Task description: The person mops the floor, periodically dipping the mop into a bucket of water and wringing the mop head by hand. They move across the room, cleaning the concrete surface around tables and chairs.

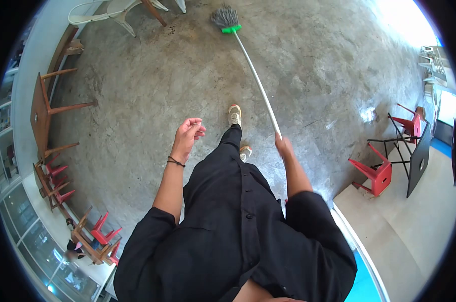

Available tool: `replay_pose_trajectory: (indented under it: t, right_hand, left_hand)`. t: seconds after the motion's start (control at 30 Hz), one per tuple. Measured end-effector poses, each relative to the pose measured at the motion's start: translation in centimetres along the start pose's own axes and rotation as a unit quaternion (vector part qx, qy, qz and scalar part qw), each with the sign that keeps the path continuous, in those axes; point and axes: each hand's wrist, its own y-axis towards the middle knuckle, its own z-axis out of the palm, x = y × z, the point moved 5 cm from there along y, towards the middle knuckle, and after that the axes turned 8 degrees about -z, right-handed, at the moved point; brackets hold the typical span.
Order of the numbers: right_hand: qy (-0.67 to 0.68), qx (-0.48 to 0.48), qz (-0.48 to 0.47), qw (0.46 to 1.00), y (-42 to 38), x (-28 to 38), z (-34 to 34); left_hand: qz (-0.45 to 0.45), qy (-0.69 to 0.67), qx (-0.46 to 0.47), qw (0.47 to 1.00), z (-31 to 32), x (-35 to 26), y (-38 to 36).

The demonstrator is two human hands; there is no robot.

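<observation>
My right hand [284, 146] is wrapped round the upper end of a mop's pale handle [258, 83]. The handle slants forward and left to a green clamp [231, 29], which holds the grey stringy mop head [225, 17] on the concrete floor. My left hand [189, 133] hangs in the air left of my body, fingers loosely curled and a little apart, with nothing visible in it. Between the hands, my two shoes [234, 115] stand on the floor, one ahead of the other.
Wooden tables [41, 116] tipped on their sides line the left wall, with red stools [105, 229] nearby. A white chair [120, 11] stands at the far left. On the right are a red stool [378, 172], a black folding table [419, 160] and a raised pale platform [404, 221].
</observation>
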Motion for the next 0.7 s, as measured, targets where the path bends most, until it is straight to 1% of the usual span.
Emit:
replay_pose_trajectory:
  t: [0.03,0.07,0.1,0.13,0.17,0.2,0.23,0.27,0.33,0.4,0.47,0.53,0.63,0.7]
  right_hand:
    - [0.032,0.021,0.036,0.999,-3.0,-5.7,2.6]
    - [0.022,-0.030,0.013,0.999,-7.2,-10.7,4.5]
    - [-0.005,-0.044,0.029,0.999,-11.2,-16.0,6.9]
    - [-0.024,0.020,0.101,0.994,-16.8,-19.5,8.2]
    - [-0.012,0.055,0.111,0.992,-22.8,-21.1,8.7]
    - [-0.060,0.099,0.103,0.988,-26.5,-30.2,14.8]
    - [-0.028,0.062,0.185,0.980,-33.0,-27.8,12.8]
    - [-0.005,0.062,0.216,0.974,-38.1,-26.1,11.8]
    - [0.003,0.065,0.236,0.969,-43.4,-27.6,13.5]
    - [0.013,0.073,0.242,0.967,-45.3,-28.2,14.9]
    - [0.023,0.074,0.234,0.969,-44.8,-28.0,15.4]
    - [0.033,0.072,0.217,0.973,-42.1,-25.9,14.2]
    - [0.057,0.067,0.178,0.980,-34.6,-20.6,11.2]
    - [0.071,0.073,0.146,0.984,-27.3,-14.7,8.0]
  left_hand:
    - [0.001,0.011,0.007,1.000,0.4,0.2,-0.5]
    - [-0.004,0.021,0.017,1.000,0.8,0.6,-1.0]
    - [-0.008,0.031,0.027,0.999,1.3,1.2,-1.4]
    - [-0.010,0.041,0.038,0.998,1.8,1.7,-1.7]
    - [-0.011,0.055,0.050,0.997,2.3,2.2,-1.9]
    - [-0.013,0.066,0.061,0.996,2.9,2.7,-2.2]
    - [-0.016,0.076,0.071,0.994,3.5,3.1,-2.5]
    - [-0.012,0.086,0.072,0.994,4.1,3.0,-3.0]
    - [-0.012,0.080,0.085,0.993,5.3,3.3,-3.3]
    - [-0.019,0.074,0.094,0.993,6.2,3.4,-3.3]
    - [-0.018,0.075,0.105,0.991,6.6,3.4,-3.0]
    - [-0.017,0.076,0.110,0.991,6.8,2.7,-2.1]
    - [-0.026,0.080,0.105,0.991,5.9,1.2,0.1]
    - [-0.034,0.081,0.095,0.992,4.9,-0.1,2.3]
